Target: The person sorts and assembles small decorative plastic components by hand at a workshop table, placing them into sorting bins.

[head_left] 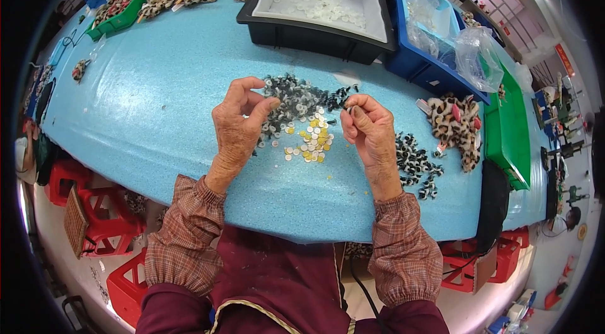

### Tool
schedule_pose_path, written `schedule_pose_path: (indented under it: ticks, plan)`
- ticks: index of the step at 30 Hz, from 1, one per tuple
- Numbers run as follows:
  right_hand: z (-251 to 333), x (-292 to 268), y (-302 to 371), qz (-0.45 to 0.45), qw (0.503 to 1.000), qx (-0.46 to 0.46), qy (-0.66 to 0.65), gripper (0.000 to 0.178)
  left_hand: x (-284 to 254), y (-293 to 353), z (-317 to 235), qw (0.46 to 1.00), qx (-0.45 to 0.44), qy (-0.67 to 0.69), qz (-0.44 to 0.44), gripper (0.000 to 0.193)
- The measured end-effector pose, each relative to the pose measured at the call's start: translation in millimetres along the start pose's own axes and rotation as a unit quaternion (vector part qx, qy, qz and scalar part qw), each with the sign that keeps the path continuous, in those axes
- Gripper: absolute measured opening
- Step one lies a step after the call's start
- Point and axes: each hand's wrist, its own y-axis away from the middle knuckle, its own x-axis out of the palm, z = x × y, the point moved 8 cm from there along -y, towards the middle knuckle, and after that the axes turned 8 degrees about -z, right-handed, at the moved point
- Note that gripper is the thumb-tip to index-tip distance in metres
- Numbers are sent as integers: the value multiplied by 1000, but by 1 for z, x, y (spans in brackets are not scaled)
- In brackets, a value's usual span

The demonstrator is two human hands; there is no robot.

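On the blue table lies a pile of small black pegs with pale, see-through discs (pixel 293 97). My left hand (pixel 236 121) is at this pile's left side, thumb and forefinger apart, with nothing visible between them. Beyond the pile's right edge, my right hand (pixel 370 129) is closed in a pinch; a small dark piece shows at its fingertips, too small to name. Between my hands, nearer to me, lie small white and yellow discs (pixel 314 140). Several black-and-white pegs (pixel 416 167) form another heap right of my right wrist.
A black tray with a white liner (pixel 318 19) holds clear discs at the back. Beside it stands a blue bin (pixel 409 63) with plastic bags. Leopard-print plush pieces (pixel 455 126) lie at the right by a green tray (pixel 504 126); more fill a green tray (pixel 126 16) far left.
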Motion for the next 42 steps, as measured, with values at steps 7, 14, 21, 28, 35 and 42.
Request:
schedule_pose_path:
  ticks: [7, 14, 21, 28, 35, 42]
  plan:
    - [-16, 23, 6, -7, 963, 37, 268, 10, 0, 4, -10, 996, 78, -38, -6, 25]
    - [29, 6, 2, 0, 865, -123, 487, 9, -1, 6, -13, 985, 146, -88, -13, 25]
    - [82, -70, 13, -59, 719, -117, 683, 11, 0, 5, -14, 986, 145, -80, -12, 23]
    - [67, -32, 16, -19, 698, -194, 689, 13, 5, 8, -22, 976, 197, -91, 4, 11]
    - [9, 18, 4, 44, 739, -198, 642, 13, 4, 4, -23, 973, 200, -112, 32, 10]
    - [7, 8, -2, 7, 740, -188, 645, 11, 27, 15, -20, 963, 209, -100, 140, 14]
